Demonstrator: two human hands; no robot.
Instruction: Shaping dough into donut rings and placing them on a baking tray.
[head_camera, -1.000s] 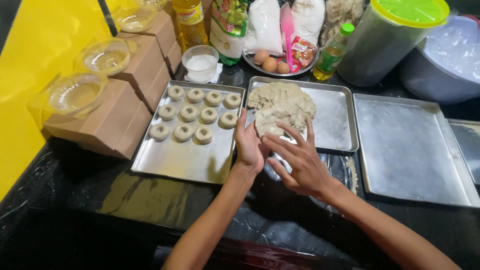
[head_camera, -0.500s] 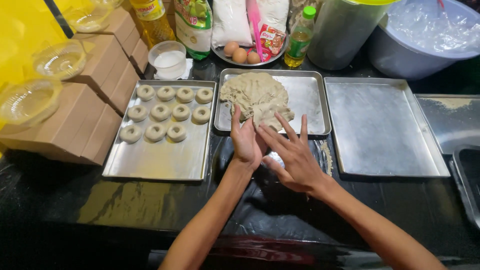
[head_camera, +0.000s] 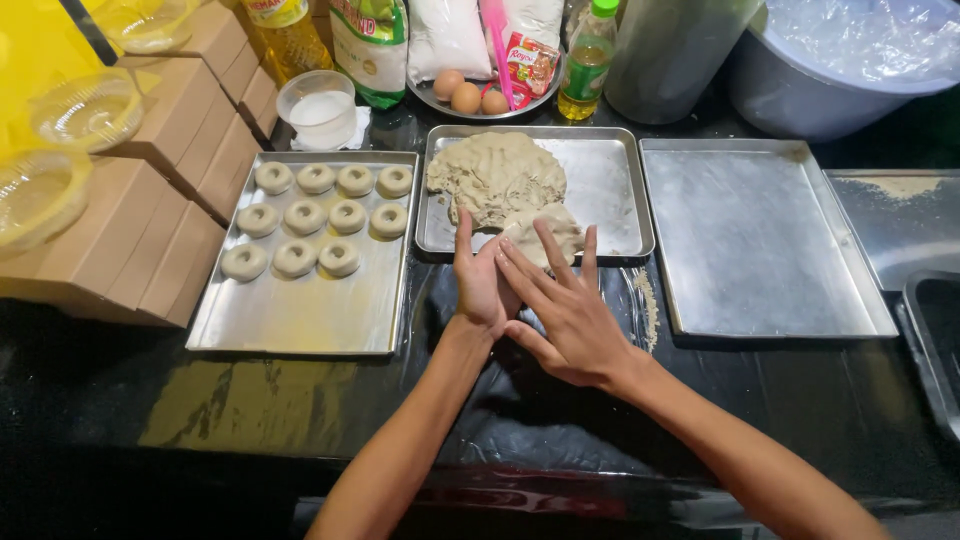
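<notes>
The worktop (head_camera: 250, 410) is black and glossy, with streaky reflections and a yellowish sheen at 8 o'clock; a yellow wall (head_camera: 30, 60) borders the scene at 10 o'clock. At centre, the left hand (head_camera: 482, 280) and the right hand (head_camera: 565, 305) are pressed together, palm to palm, the right lying over the left with all fingers extended and slightly fanned; whether a piece of dough lies between the palms cannot be told. Directly at 12 o'clock from the hands sits a shallow metal tray (head_camera: 620, 190) of dull, scuffed finish holding the dough mass (head_camera: 500, 180), a pale beige, rough, irregular lump whose near end lies just beyond the fingertips. At 10 o'clock from the hands, a second rectangular metal tray (head_camera: 300, 320) carries ten ring-shaped dough pieces (head_camera: 315, 215), smooth and matt, set in three rows at its far half. At 2 o'clock, a third tray (head_camera: 760, 240) of the same brushed metal lies flat, with a thin line of loose flour (head_camera: 647, 310) along the worktop beside it. Brown cardboard boxes (head_camera: 150, 220) are stacked at 9 o'clock, with clear plastic lids (head_camera: 85, 110) on top. Along the far edge stand a small clear cup of white powder (head_camera: 318, 105), a round plate with three brown eggs (head_camera: 465, 95), plastic bags, a green-capped bottle (head_camera: 590, 55) and a large grey tub (head_camera: 840, 70) lined with clear film.
</notes>
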